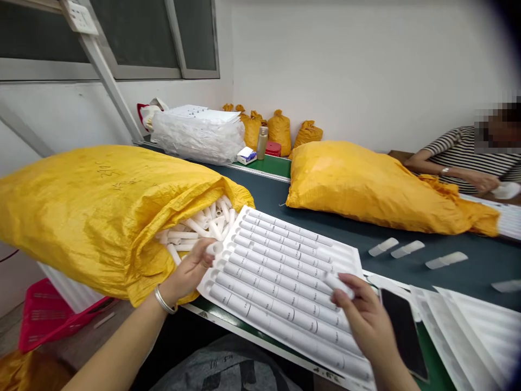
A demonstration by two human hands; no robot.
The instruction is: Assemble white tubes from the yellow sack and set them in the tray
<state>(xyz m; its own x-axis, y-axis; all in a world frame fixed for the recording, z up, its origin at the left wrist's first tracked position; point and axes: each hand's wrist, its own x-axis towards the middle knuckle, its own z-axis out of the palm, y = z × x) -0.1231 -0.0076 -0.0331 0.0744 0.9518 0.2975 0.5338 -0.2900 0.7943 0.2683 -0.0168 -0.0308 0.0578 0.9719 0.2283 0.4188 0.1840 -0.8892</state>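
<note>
My left hand (195, 266) is closed around a short white plastic tube (215, 248), beside the mouth of a yellow woven sack (101, 201) full of loose white tubes (183, 236). Between thumb and fingers, my right hand (362, 304) grips another white tube (337, 283) above the right side of a white ribbed tray (345, 253). Rows of printed white tubes (280, 277) lie end to end in the tray's grooves. Part of the top rows at the right shows bare grooves.
A black phone (402, 331) and stacked white trays (472, 326) lie to the right. Several translucent tubes (407, 249) rest on the dark belt, in front of another yellow sack (358, 184). A co-worker in a striped top (458, 149) sits far right. A red basket (52, 315) is lower left.
</note>
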